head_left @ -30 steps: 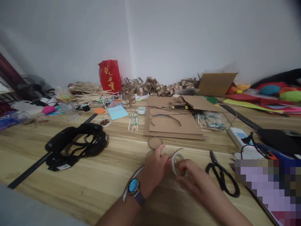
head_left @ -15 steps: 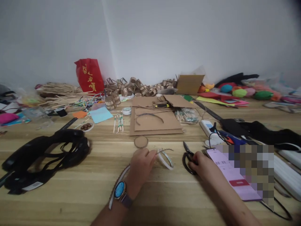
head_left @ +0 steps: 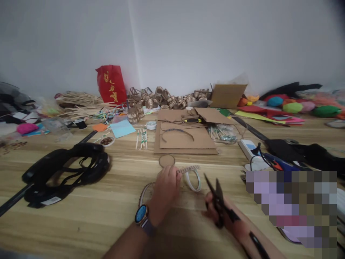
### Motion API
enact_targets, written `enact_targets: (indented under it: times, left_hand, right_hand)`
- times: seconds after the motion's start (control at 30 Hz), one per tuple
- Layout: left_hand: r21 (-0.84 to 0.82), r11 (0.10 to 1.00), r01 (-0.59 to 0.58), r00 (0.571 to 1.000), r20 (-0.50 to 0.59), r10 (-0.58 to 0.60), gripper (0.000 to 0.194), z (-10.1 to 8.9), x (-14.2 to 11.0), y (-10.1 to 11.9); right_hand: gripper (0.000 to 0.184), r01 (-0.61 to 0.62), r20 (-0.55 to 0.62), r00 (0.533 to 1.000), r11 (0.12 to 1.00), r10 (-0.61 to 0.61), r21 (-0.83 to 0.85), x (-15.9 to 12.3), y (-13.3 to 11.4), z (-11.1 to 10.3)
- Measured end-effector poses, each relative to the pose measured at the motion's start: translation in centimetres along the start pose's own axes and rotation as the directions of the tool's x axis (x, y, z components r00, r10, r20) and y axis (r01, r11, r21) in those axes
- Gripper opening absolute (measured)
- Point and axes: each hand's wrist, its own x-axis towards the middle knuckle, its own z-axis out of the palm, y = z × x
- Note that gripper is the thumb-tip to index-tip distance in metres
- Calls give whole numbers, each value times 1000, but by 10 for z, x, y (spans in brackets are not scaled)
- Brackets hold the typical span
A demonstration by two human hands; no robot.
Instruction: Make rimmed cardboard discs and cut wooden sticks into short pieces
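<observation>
My left hand (head_left: 165, 187), with a watch on the wrist, pinches a narrow corrugated cardboard strip (head_left: 191, 169) whose ridged end sticks out to the right. A curved length of strip with a pale inner face shows left of this hand; the hand hides whether both parts join. My right hand (head_left: 214, 210) grips black scissors (head_left: 218, 194), blades parted and pointing up and away, to the right of the strip. A white ring-shaped roll of tape (head_left: 199, 183) stands on edge below the strip's end. Just beyond my left hand lies a round cardboard disc (head_left: 167, 160).
Stacked cardboard sheets (head_left: 185, 140) lie ahead, with a curved strip on top. A black strapped device (head_left: 35, 172) is at left, and a partly blurred phone (head_left: 288, 233) at right. Small woven-looking baskets (head_left: 167, 97) and a red bag (head_left: 111, 84) stand by the wall.
The scissors have been lifted off the table and brought toward the left hand, their blades now apart. The left hand keeps the strip, now turned with its ridges showing. The view has shifted slightly.
</observation>
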Motion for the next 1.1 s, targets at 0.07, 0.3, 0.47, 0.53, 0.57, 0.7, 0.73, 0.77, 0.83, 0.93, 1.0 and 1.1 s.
enact_targets:
  times: [0.07, 0.3, 0.47, 0.53, 0.57, 0.7, 0.73, 0.77, 0.83, 0.93, 1.0, 1.1]
  left_hand:
    - [-9, 1000, 22, 1000, 5, -22, 27, 1, -1, 1]
    - [-39, 994, 100, 993, 72, -97, 26, 0, -5, 7]
    - [-152, 982, 111, 991, 86, -99, 27, -6, -7, 11]
    - [-207, 973, 99, 993, 91, -81, 27, -7, -9, 11]
    - [-225, 970, 95, 993, 93, -76, 27, -8, -9, 11]
    - [-236, 967, 98, 993, 89, -79, 27, -6, -11, 12]
    - [-228, 969, 99, 993, 89, -81, 28, -6, -12, 12]
    - [-221, 970, 99, 993, 89, -81, 28, -5, -12, 12]
    - [-215, 972, 99, 992, 93, -80, 27, -4, -12, 12]
    - [-216, 971, 102, 992, 99, -82, 26, -1, -12, 12]
    - [-213, 971, 104, 991, 107, -83, 27, 1, -12, 12]
    - [-205, 974, 97, 992, 104, -76, 27, 3, -13, 11]
  right_hand:
    - [62, -122, 70, 991, 983, 113, 134, -9, -6, 16]
    - [75, -301, 185, 942, 948, 279, 103, 3, -22, 34]
    - [76, -283, 196, 943, 958, 270, 39, 20, -23, 35]
    - [78, -272, 182, 949, 961, 259, 50, 24, -22, 36]
    - [79, -262, 173, 953, 964, 249, 54, 25, -21, 37]
    - [77, -213, 157, 966, 975, 203, 53, 30, -20, 38]
    - [77, -208, 152, 968, 977, 198, 53, 31, -20, 38]
    - [77, -205, 152, 969, 977, 195, 53, 31, -19, 39]
    - [77, -203, 154, 969, 977, 192, 61, 33, -16, 40]
    - [75, -200, 151, 971, 978, 188, 68, 33, -11, 40]
    - [73, -198, 160, 969, 979, 186, 58, 33, -8, 39]
    - [68, -205, 184, 964, 977, 190, 67, 32, -5, 38]
